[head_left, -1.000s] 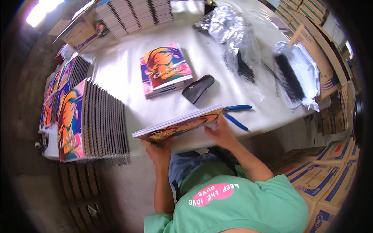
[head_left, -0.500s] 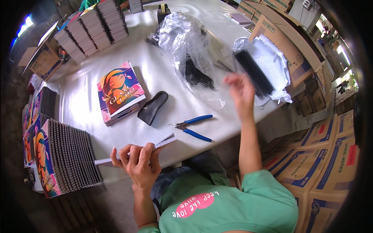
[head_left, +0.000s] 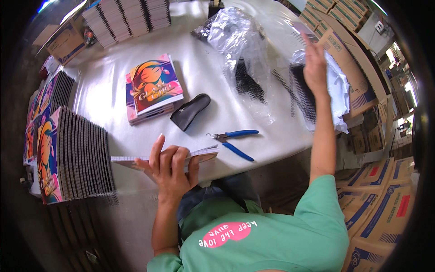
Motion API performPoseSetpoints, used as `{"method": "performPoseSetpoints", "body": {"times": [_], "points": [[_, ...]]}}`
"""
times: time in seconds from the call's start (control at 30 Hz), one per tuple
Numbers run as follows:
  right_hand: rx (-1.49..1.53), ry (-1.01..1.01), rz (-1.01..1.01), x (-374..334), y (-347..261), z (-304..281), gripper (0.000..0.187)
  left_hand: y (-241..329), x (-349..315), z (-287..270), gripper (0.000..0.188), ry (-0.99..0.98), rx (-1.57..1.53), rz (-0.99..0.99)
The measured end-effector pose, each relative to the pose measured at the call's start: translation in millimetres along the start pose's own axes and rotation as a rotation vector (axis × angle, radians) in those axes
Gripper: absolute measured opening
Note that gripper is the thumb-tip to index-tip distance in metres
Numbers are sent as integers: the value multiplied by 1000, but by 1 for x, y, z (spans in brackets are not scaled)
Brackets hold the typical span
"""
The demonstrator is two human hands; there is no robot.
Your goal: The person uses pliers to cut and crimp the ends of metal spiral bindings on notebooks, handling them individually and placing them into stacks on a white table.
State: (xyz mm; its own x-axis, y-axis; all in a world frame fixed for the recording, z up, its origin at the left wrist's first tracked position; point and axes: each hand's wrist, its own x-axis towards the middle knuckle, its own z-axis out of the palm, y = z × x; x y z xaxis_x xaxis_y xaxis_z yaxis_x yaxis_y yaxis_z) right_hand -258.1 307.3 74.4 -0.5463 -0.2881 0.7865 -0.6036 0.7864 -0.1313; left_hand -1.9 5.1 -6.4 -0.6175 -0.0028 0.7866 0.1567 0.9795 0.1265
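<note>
Near the table's front edge, my left hand (head_left: 171, 170) is closed around a thin notebook (head_left: 204, 157), seen nearly edge-on, its pages slightly parted at the right end. My right hand (head_left: 315, 68) is raised over a bundle of black spiral binding coils (head_left: 304, 97) lying on crumpled white paper (head_left: 337, 88). Its fingers point away from me and are blurred; whether they hold a coil is unclear. A loose coil (head_left: 285, 84) lies just left of the bundle. Blue-handled cutting pliers (head_left: 235, 141) rest with handles apart, near a black curved holder-like piece (head_left: 190, 111).
A small pile of colourful notebooks (head_left: 154, 86) lies mid-table. Tall stacks of spiral notebooks (head_left: 86, 156) stand at left, page stacks (head_left: 127, 20) at the far left. A clear plastic bag (head_left: 240, 41) holds black coils. Cardboard boxes (head_left: 376, 204) are piled at right.
My right hand has moved farther away and to the right, over the coil bundle. The notebook in my left hand has tilted, showing more of its cover. The view has shifted slightly.
</note>
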Motion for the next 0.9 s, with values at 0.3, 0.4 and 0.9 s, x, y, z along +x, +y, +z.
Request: {"method": "performPoseSetpoints", "body": {"times": [0.3, 0.4, 0.9], "points": [[892, -545, 72, -72, -178, -37, 26, 14, 2, 6, 43, 118, -54, -117], [940, -531, 150, -77, -183, -27, 23, 14, 2, 3, 45, 90, -68, -127], [776, -805, -64, -63, -184, -40, 31, 13, 11, -6, 38, 37, -116, -177]]}}
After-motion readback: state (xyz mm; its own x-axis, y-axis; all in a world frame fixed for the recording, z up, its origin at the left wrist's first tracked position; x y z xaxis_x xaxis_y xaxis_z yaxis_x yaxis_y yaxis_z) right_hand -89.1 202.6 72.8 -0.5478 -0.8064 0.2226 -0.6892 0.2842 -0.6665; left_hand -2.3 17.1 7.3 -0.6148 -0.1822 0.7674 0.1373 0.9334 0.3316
